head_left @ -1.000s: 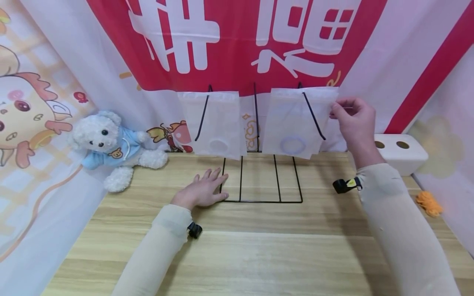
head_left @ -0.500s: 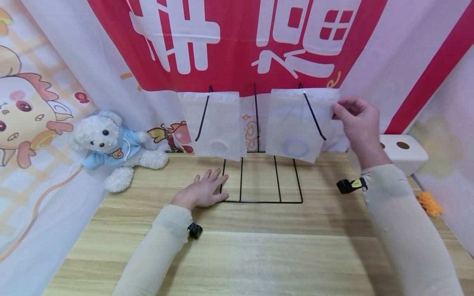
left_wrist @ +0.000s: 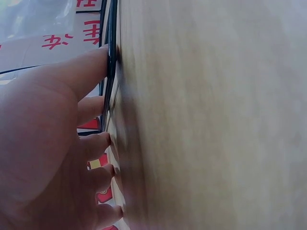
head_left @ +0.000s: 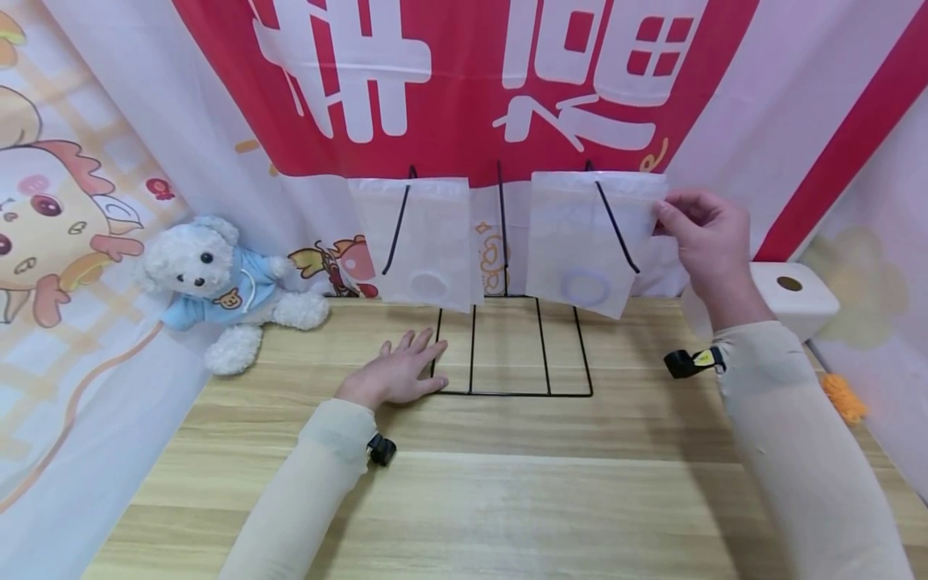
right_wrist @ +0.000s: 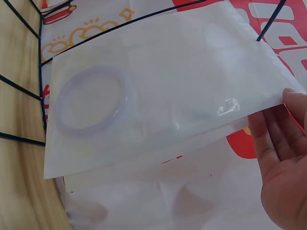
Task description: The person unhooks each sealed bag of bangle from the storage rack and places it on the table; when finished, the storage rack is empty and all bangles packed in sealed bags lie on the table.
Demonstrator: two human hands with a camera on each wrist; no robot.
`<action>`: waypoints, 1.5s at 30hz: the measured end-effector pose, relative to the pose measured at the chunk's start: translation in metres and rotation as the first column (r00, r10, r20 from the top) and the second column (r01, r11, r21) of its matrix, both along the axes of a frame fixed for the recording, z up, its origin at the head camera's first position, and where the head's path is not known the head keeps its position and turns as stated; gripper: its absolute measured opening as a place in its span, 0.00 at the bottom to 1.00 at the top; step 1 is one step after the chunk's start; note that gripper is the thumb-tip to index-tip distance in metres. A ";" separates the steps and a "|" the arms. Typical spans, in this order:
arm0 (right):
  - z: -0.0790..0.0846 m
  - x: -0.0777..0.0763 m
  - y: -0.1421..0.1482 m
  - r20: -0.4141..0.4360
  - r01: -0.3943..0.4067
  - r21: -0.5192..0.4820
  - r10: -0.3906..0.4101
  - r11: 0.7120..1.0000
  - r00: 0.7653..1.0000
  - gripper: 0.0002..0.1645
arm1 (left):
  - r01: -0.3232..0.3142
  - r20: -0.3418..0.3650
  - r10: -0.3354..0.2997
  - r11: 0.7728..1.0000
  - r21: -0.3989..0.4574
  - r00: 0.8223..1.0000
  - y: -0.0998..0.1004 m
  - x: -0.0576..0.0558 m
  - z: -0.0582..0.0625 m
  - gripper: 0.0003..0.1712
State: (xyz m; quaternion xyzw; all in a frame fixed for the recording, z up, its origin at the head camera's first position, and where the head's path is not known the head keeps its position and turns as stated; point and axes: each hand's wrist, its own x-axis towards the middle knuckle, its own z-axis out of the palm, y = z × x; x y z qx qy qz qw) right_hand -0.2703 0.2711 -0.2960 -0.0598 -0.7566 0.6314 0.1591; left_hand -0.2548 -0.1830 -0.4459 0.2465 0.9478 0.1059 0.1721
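Observation:
A translucent white zip bag point(head_left: 573, 229) hangs from the right hook point(head_left: 617, 225) of a black wire rack point(head_left: 507, 394). Inside it lies a pale purple bangle point(right_wrist: 81, 131). My right hand point(head_left: 710, 246) pinches this bag's upper right edge between thumb and fingers. Behind it, the right wrist view shows the edge of a further bag. On the left hook hangs a similar white bag point(head_left: 435, 234), with a faint ring shape in its lower part. My left hand point(head_left: 395, 374) rests with spread fingers on the tabletop and the left side of the rack's base.
A white plush bear point(head_left: 239, 286) in a blue hoodie sits at the back left. Beyond my right hand stands a white box point(head_left: 797, 302) with round holes, near orange yarn point(head_left: 844, 399). A printed red and white cloth point(head_left: 464, 97) hangs close behind the rack.
My right hand has moved slightly to the right, still pinching the bag's edge. The bag has shifted a little rightward with it. My left hand stays where it was.

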 end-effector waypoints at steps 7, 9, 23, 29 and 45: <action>-0.001 0.001 -0.001 -0.020 -0.014 -0.025 0.013 1.000 1.000 0.31 | -0.005 -0.003 0.004 1.000 -0.015 1.000 0.002 0.002 0.003 0.45; -0.001 0.002 -0.001 -0.028 -0.022 -0.052 0.020 0.998 0.999 0.31 | -0.005 -0.003 0.005 1.000 -0.014 1.000 0.002 0.002 0.004 0.45; -0.004 0.015 -0.003 -0.033 -0.025 -0.068 0.023 0.997 0.999 0.34 | 0.001 -0.005 -0.001 1.000 -0.010 1.000 0.002 0.001 0.005 0.45; -0.006 0.025 -0.003 -0.085 -0.053 -0.141 0.041 0.989 0.996 0.28 | 0.000 -0.001 0.000 1.000 -0.019 1.000 0.001 0.002 0.005 0.45; -0.015 0.051 0.000 -0.183 -0.078 -0.157 0.048 0.985 0.982 0.23 | 0.022 -0.014 -0.022 0.999 0.044 1.000 -0.005 -0.011 -0.014 0.49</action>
